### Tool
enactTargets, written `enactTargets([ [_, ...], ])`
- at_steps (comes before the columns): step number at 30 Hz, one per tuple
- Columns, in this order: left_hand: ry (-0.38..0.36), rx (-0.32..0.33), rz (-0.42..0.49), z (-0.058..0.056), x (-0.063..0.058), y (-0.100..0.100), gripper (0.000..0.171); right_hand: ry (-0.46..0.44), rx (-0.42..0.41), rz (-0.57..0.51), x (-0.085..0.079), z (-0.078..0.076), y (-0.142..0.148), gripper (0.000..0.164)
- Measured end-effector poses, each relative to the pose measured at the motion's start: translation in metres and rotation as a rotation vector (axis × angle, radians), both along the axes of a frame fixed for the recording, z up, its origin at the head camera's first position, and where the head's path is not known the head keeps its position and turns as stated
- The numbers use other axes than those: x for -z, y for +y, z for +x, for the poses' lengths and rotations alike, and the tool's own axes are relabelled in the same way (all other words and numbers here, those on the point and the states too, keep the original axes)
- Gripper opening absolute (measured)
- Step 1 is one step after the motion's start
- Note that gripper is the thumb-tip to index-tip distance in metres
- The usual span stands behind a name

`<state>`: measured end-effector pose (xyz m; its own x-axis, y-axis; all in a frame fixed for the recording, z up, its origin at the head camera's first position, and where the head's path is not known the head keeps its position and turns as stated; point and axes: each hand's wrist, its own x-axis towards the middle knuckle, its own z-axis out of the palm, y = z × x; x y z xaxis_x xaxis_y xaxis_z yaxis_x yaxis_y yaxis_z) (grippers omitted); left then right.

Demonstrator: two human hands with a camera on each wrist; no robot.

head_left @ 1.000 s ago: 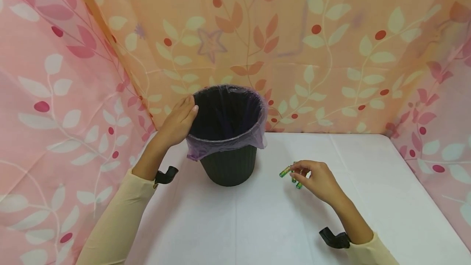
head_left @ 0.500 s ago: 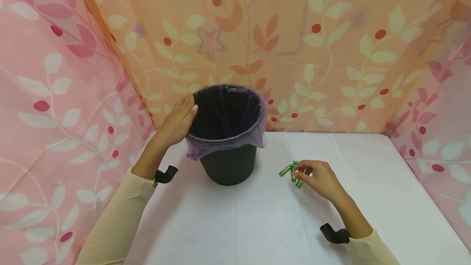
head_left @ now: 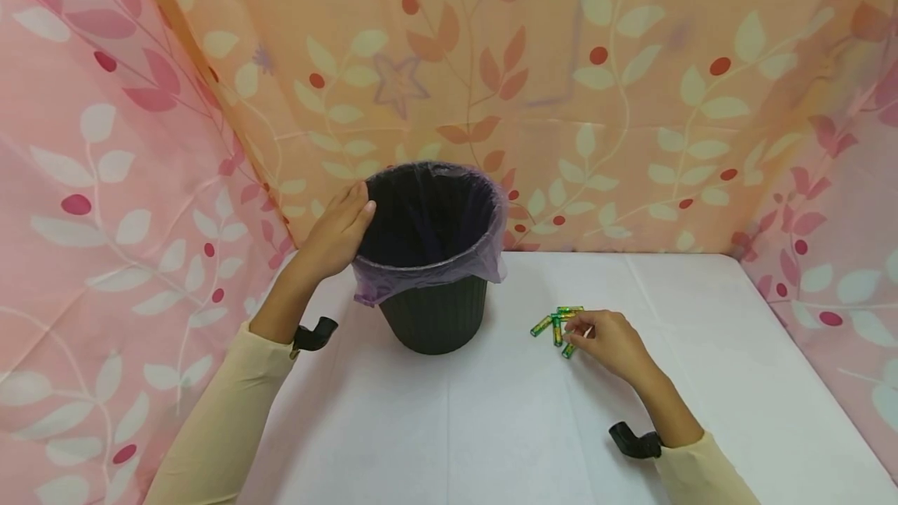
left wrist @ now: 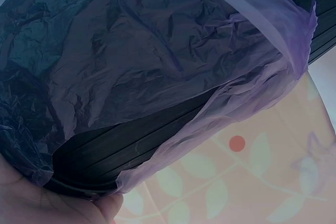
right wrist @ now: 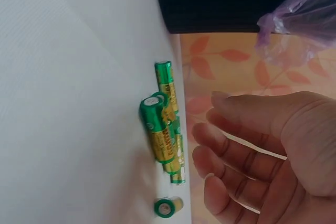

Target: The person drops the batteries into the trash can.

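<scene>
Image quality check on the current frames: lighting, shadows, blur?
Head: soft shadows on the white tabletop, inside of the bin very dark; left wrist: dim, bluish cast over the purple liner, backdrop pale and washed out; right wrist: scene turned sideways, batteries slightly soft, lettering too blurred to read, faint shadow beside them.

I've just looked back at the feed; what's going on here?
A bare-handed person is at a white table. Their left grip rests against the rim of a dark bin with a purple liner. Their right grip, loosely curled and holding nothing, is right beside a loose cluster of green-and-gold batteries lying on the table. The bin's bottom isn't visible.
</scene>
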<state>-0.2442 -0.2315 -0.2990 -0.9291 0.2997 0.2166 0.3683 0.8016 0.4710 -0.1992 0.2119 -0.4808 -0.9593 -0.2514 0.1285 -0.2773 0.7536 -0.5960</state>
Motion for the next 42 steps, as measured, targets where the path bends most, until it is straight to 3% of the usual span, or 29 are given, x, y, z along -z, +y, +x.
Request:
enactTargets([
  [17,-0.006,0.001,0.015,0.001,-0.001,0.0,0.062,-0.05,-0.017,0.108,0.015,-0.001,0.001,0.006],
  [23,-0.001,0.003,0.018,0.002,-0.001,0.0,0.062,-0.058,-0.009,0.131,0.013,0.001,0.001,0.003],
  [42,0.002,-0.001,0.007,0.0,0.001,0.0,0.062,-0.108,0.048,0.227,0.006,0.012,-0.007,0.018],
])
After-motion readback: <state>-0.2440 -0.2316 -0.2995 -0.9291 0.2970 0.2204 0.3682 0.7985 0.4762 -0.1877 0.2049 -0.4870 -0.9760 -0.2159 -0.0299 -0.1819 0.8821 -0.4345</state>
